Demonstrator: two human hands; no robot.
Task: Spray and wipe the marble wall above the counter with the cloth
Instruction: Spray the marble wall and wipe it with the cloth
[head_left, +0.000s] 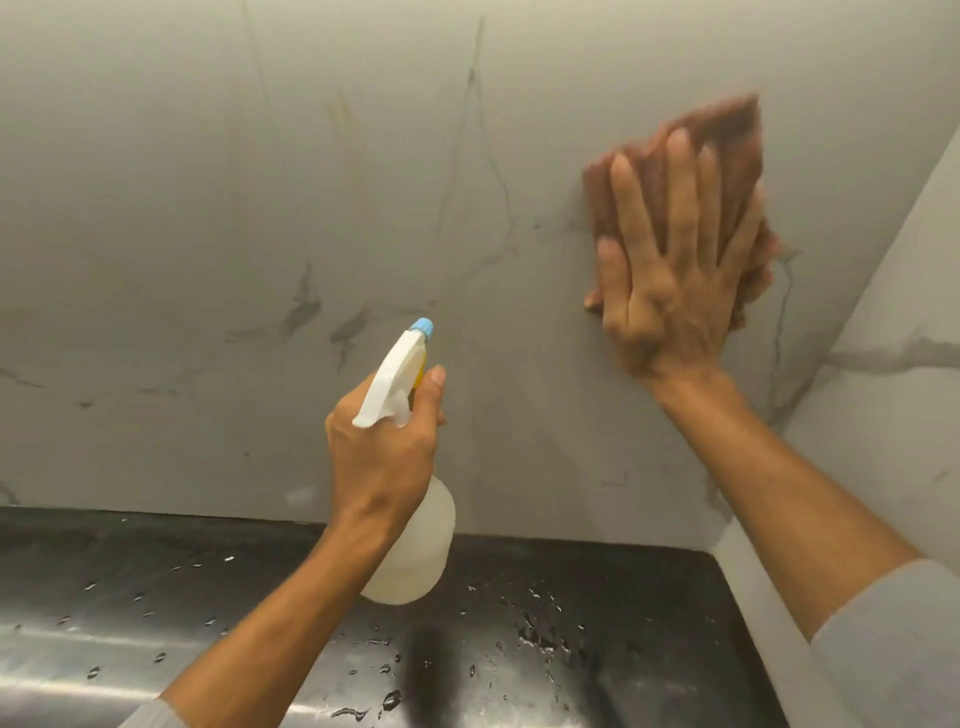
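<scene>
Right hand (675, 270), fingers spread flat, presses the blurred, probably moving cloth (727, 150) on the marble wall (208, 182); left hand (384, 447) clamps the spray bottle (415, 551) beside it; overlap strokes.

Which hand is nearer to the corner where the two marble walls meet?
The right hand, pressing the cloth flat on the wall just left of that corner. The left hand holds the spray bottle farther left.

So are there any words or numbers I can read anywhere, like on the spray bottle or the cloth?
None: no words, numbers or signs can be read.
Spray bottle in the left hand: plain, no label showing.
Cloth under the right hand: blurred, no print visible.
Marble wall: only grey veins.
Counter: only water drops.
</scene>
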